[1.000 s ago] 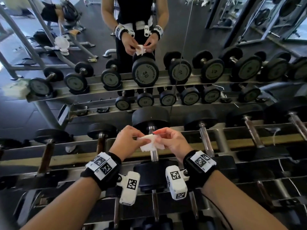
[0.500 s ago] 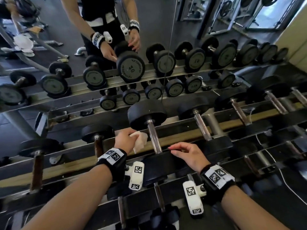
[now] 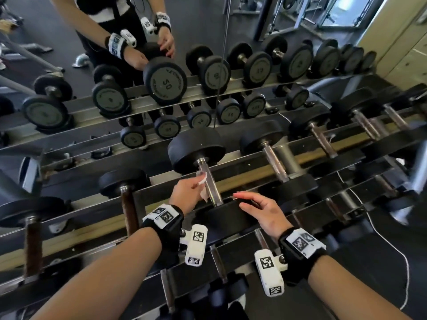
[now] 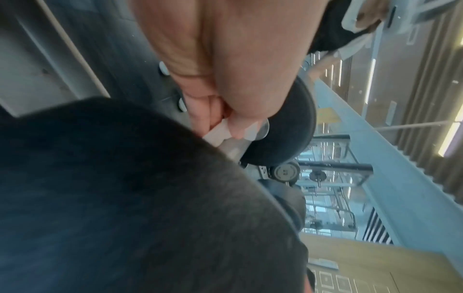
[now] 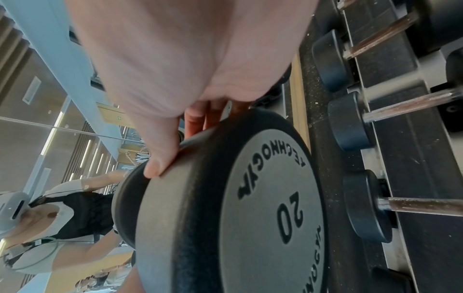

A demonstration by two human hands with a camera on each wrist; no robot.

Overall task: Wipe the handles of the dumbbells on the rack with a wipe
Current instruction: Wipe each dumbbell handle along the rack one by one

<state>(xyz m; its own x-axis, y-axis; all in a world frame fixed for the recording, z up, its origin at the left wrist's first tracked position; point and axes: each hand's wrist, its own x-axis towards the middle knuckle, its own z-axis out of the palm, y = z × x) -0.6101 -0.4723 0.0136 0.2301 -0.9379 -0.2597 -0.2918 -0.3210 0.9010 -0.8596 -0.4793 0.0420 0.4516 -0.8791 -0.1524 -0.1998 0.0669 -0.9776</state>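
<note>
The right hand (image 3: 258, 210) has released the wipe (image 3: 203, 181) and now rests flat, fingers straight, on the near head (image 3: 227, 219) of the 20 dumbbell. The left hand (image 3: 188, 192) alone pinches the wipe against the handle (image 3: 210, 183). Judgement: dumbbell steadied; one-handed wiping can proceed along the handle on the rack (image 3: 97, 224).

Both my forearms reach forward and down, a black band with white coded tags strapped on each wrist. My left hand (image 3: 188, 192) is turned inward, fingers and thumb (image 4: 240, 111) curled into a pinch (the wrist view shows them bunched tight at the tips). My right hand (image 3: 258, 210) lies palm down, fingers extended and loosely spread, thumb (image 5: 156, 164) pressed flat, nothing gripped in it
</note>
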